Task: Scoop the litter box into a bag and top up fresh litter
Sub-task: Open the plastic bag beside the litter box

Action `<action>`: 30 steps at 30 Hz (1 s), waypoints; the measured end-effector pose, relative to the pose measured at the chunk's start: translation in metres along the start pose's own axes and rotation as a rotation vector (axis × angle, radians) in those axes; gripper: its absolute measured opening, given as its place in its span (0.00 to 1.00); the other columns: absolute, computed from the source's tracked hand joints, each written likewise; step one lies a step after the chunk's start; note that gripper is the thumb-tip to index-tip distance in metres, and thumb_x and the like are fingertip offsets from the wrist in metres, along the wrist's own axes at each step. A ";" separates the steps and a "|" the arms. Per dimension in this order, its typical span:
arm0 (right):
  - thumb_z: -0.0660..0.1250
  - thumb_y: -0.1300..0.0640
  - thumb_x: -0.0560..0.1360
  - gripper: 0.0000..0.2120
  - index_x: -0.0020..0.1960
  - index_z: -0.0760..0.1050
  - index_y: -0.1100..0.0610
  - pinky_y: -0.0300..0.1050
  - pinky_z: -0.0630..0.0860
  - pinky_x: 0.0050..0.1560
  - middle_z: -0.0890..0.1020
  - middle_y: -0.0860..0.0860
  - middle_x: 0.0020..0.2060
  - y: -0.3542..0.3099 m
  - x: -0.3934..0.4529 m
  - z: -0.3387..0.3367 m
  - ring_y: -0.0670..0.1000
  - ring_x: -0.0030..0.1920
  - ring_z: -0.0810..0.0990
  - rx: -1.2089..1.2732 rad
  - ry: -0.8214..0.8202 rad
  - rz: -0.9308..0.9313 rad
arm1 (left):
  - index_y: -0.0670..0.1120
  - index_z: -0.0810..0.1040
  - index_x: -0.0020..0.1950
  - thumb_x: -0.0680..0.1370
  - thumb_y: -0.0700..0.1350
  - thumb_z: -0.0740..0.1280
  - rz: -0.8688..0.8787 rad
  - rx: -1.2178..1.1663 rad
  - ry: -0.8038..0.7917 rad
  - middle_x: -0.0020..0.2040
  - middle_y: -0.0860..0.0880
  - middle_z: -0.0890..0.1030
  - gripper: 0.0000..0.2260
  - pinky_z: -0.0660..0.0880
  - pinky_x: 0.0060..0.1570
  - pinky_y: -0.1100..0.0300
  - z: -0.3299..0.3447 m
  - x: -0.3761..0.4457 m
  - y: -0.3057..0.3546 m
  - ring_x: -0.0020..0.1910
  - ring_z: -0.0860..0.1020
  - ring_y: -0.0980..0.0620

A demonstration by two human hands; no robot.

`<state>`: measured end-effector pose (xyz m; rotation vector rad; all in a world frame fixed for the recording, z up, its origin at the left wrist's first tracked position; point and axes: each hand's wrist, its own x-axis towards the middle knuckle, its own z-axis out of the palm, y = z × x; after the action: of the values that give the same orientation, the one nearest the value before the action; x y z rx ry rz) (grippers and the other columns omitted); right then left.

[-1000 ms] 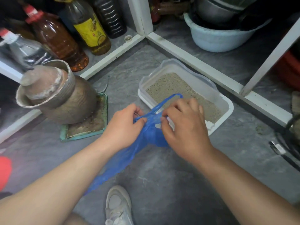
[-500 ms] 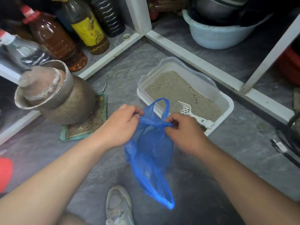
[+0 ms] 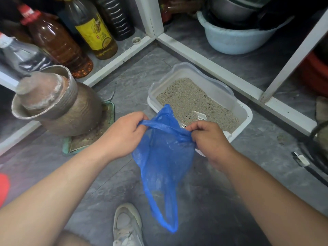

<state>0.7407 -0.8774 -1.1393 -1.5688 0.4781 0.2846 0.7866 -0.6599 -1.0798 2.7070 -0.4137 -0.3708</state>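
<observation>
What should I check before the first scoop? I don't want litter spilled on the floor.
1. Thin blue plastic bag held by both hands: ok, left hand and right hand each pinch its top.
2. Bag mouth spread wide: not ok, top edge bunched.
3. Bag free of holes: cannot tell.
4. White plastic scoop reachable: ok, lying in the white litter box.
5. A hand free for scooping: not ok.

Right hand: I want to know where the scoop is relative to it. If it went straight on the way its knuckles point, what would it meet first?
Probably the white scoop lying in the litter box, just beyond the right hand; depth is unclear.
</observation>
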 end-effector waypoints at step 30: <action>0.61 0.62 0.79 0.07 0.44 0.76 0.63 0.48 0.78 0.37 0.81 0.57 0.37 0.010 -0.001 0.011 0.58 0.38 0.81 -0.324 0.193 -0.128 | 0.53 0.61 0.75 0.71 0.61 0.70 -0.138 0.226 -0.078 0.74 0.51 0.66 0.36 0.70 0.66 0.47 -0.003 -0.007 0.008 0.72 0.68 0.49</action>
<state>0.7361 -0.8660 -1.1481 -1.9459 0.4951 0.1156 0.7793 -0.6633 -1.0723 2.9586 -0.3065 -0.4968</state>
